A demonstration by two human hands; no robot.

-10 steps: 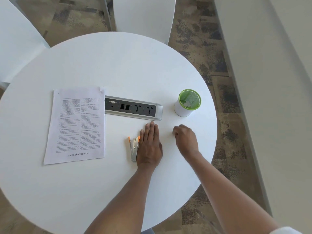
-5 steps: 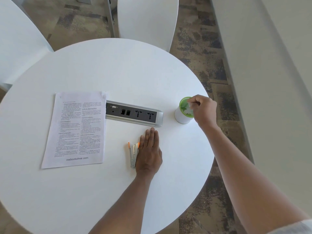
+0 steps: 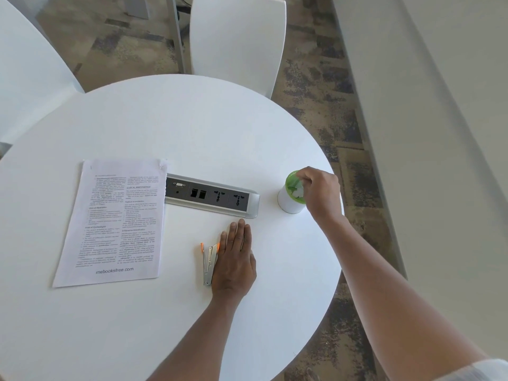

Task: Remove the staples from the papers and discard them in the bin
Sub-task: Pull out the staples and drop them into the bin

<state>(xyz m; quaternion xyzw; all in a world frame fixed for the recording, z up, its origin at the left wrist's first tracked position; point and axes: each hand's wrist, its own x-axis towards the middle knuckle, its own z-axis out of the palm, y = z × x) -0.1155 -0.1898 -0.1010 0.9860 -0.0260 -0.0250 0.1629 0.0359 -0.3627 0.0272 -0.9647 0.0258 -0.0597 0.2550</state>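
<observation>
A printed sheaf of papers (image 3: pixel 115 221) lies flat on the left of the round white table (image 3: pixel 192 127). A small white bin (image 3: pixel 288 200) with a green rim stands at the table's right edge, with white scraps inside. My right hand (image 3: pixel 320 192) hovers over the bin's mouth, fingertips pinched together; whether a staple sits between them is too small to tell. My left hand (image 3: pixel 233 259) rests flat on the table, fingers together, beside a metal staple remover (image 3: pixel 209 264) with orange tips, which touches the hand's left side.
A grey power and socket strip (image 3: pixel 211 198) is set into the table between the papers and the bin. White chairs stand behind the table at the back (image 3: pixel 236 39) and far left (image 3: pixel 24 78). A pale wall (image 3: pixel 439 133) runs along the right.
My right hand rose from the table near the left hand and went right to the bin, where it now holds over the opening. The left hand stayed flat by the staple remover.
</observation>
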